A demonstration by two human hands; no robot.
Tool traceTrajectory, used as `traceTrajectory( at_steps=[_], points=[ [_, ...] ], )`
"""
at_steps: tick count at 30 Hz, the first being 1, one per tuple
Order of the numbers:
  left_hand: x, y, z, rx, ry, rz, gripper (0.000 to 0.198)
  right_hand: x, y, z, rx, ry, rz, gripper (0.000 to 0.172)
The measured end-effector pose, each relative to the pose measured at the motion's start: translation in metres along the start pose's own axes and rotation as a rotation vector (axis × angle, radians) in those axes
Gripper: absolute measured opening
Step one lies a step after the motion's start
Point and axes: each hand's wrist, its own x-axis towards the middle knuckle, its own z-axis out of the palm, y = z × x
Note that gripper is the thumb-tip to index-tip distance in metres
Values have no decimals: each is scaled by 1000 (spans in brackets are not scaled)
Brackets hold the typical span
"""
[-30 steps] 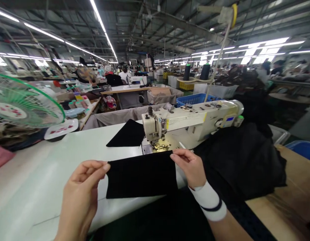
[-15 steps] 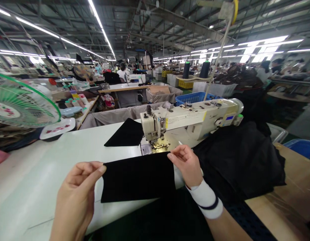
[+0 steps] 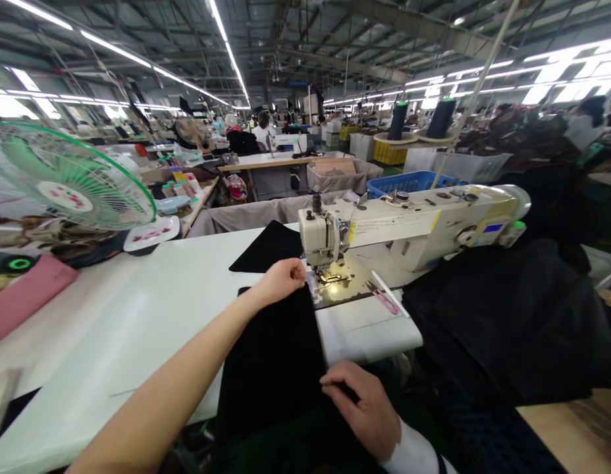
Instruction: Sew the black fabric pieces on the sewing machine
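A black fabric panel (image 3: pixel 276 342) hangs between my hands, its long edge turned toward the sewing machine (image 3: pixel 384 227). My left hand (image 3: pixel 282 280) pinches the panel's far corner just left of the needle area. Lower down, near the table's front edge, my right hand (image 3: pixel 362 401) pinches the same edge between thumb and forefinger. The panel's lower part merges with dark cloth below. Behind my left hand, another black fabric piece (image 3: pixel 268 247) lies flat on the white table (image 3: pixel 172 289). Pink-handled thread snips (image 3: pixel 383 298) and a white pen-like stick (image 3: pixel 390 293) rest right of the needle plate.
A heap of black fabric (image 3: pixel 507 322) lies on the right. At the left stand a green fan (image 3: pixel 68 187) and a pink cloth roll (image 3: pixel 33 296). Beyond the machine are a blue basket (image 3: pixel 409 182) and two dark thread cones (image 3: pixel 419 120).
The panel has turned from lying crosswise to pointing away from me. My left hand has moved forward and right to the needle area; my right hand has come down toward me. The snips are now visible.
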Motion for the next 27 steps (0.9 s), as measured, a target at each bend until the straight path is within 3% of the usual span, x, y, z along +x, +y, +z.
traceTrajectory(
  at_steps=[3,6,12,16,21,27],
  points=[
    [8,-27,39,-21,15,2,11,-5,19,-7,-158,19,-131,17],
    [7,-37,54,-27,47,-3,12,-3,26,-19,-303,-5,-258,21],
    [8,-39,57,24,90,-25,12,5,29,-33,-473,-37,-368,15],
    [21,-47,59,90,122,-91,12,15,32,-33,-559,-66,-394,16],
    [41,-56,59,153,123,-173,13,25,36,-32,-543,-71,-434,18],
    [44,-56,58,208,119,-165,14,27,40,-33,-541,-101,-424,19]
  ],
)
